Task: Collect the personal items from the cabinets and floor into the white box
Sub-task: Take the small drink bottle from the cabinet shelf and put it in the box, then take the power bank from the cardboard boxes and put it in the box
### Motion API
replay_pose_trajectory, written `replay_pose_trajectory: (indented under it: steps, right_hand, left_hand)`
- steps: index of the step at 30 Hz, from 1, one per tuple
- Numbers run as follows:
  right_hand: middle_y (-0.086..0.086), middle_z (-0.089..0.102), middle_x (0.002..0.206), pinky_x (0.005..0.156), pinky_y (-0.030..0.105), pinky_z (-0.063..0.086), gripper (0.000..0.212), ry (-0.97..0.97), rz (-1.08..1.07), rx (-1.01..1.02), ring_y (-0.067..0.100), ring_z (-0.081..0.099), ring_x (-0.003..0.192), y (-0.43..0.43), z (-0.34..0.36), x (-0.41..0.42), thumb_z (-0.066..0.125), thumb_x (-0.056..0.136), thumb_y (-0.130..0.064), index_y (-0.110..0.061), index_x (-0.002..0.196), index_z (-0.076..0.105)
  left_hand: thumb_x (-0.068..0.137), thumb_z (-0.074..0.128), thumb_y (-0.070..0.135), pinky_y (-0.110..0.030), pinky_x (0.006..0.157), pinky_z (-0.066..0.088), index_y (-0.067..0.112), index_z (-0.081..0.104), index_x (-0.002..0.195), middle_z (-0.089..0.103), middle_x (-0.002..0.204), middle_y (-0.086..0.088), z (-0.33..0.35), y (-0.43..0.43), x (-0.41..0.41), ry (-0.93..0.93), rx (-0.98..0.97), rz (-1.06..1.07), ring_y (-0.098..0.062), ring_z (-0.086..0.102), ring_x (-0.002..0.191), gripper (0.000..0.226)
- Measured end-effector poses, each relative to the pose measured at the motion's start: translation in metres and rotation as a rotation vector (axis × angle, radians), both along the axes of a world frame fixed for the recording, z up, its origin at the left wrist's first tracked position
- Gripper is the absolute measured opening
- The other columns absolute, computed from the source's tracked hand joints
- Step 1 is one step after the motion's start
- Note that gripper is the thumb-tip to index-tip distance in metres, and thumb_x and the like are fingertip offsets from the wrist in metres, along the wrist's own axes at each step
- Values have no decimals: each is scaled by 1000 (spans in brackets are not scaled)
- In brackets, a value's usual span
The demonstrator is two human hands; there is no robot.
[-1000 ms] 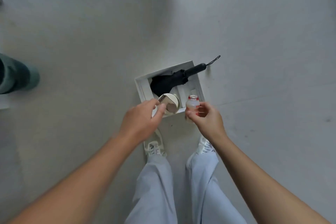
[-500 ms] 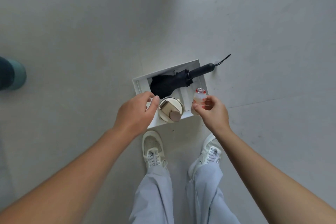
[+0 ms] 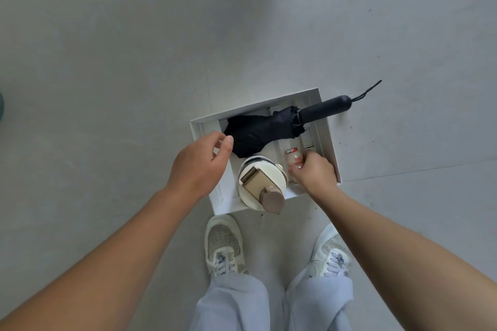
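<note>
The white box lies on the grey floor in front of my feet. Inside it a folded black umbrella lies across the far side, its handle sticking out over the right rim. A cream cup with a tan lid stands in the near part of the box. My right hand grips a small clear bottle with a red label low inside the box, right of the cup. My left hand hovers over the box's left side, fingers loosely curled, holding nothing.
Grey floor surrounds the box on all sides. My two white sneakers stand just behind the box's near edge. A sliver of a dark green object shows at the far left edge.
My left hand has let go of the cream cup, which now stands in the box, and drawn back to the left. My right hand has lowered the small bottle into the box.
</note>
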State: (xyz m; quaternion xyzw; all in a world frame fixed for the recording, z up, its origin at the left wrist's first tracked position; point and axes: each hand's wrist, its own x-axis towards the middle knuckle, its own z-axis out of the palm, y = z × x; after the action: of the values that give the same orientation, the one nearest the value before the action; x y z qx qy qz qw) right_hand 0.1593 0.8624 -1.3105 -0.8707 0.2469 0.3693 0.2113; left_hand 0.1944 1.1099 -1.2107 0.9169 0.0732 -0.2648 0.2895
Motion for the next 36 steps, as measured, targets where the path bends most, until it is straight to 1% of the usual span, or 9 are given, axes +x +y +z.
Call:
replay_pose_trajectory:
  steps: [6, 10, 13, 16, 18, 22, 28, 31, 36]
  right_hand:
    - [13, 69, 113, 80, 40, 51, 35, 0, 4, -43, 37, 65, 104, 6, 4, 2, 63, 92, -33, -9, 117, 58]
    - [14, 58, 128, 91, 44, 52, 49, -51, -21, 46, 33, 60, 113, 10, 37, 4, 65, 92, -35, -7, 130, 52]
    - [6, 52, 143, 98, 37, 48, 61, -150, -40, 209, 24, 57, 123, 6, 90, 16, 63, 95, -39, -13, 147, 44]
    - [-3, 53, 145, 97, 27, 41, 62, -280, -27, 327, 15, 54, 126, 1, 165, 44, 63, 95, -40, -18, 150, 44]
    - [-5, 53, 147, 103, 27, 40, 60, -376, -13, 352, 14, 50, 133, -3, 224, 71, 63, 95, -42, -19, 149, 46]
    - [-7, 53, 148, 111, 39, 43, 58, -565, 35, 382, 14, 49, 135, -9, 369, 134, 59, 96, -48, -22, 147, 48]
    - [-8, 56, 144, 108, 27, 38, 56, -863, 147, 359, 10, 48, 135, -16, 623, 203, 60, 96, -46, -21, 146, 50]
    - [-10, 56, 143, 102, 21, 33, 53, -972, 210, 319, 9, 47, 135, -17, 747, 208, 58, 97, -46, -24, 145, 50]
    - [-7, 59, 141, 101, 24, 37, 53, -1134, 229, 305, 11, 49, 132, -5, 906, 170, 55, 97, -52, -25, 143, 53]
  left_hand:
    - [100, 32, 53, -29, 60, 36, 30, 60, 104, 61, 91, 16, 5, 4, -5, 17, 33, -18, 1, 55, 71, 37]
    - [100, 30, 54, -30, 63, 36, 28, 61, 108, 63, 103, 14, 28, 0, 2, 13, 81, -26, -7, 58, 77, 41]
    - [99, 29, 56, -30, 65, 38, 27, 62, 114, 65, 109, 10, 59, -2, 10, -11, 122, -58, -13, 61, 83, 47]
    - [98, 29, 57, -31, 66, 40, 27, 62, 112, 66, 109, 9, 111, -5, 29, -51, 133, -69, -15, 63, 86, 46]
    - [98, 30, 55, -31, 66, 42, 27, 62, 110, 66, 108, 8, 160, -9, 48, -91, 128, -68, -14, 61, 84, 44]
    - [98, 27, 57, -35, 73, 50, 25, 61, 113, 66, 110, 7, 285, -17, 100, -246, 148, -94, -17, 64, 91, 49]
    - [94, 25, 59, -39, 83, 50, 20, 62, 119, 68, 115, 0, 521, -36, 158, -560, 210, -170, -24, 64, 103, 59]
    - [94, 23, 61, -39, 85, 49, 20, 62, 120, 67, 114, 2, 640, -35, 166, -693, 245, -178, -23, 62, 105, 62]
    - [94, 16, 65, -38, 91, 44, 22, 59, 125, 64, 123, 4, 800, -28, 130, -824, 313, -230, -19, 58, 112, 68]
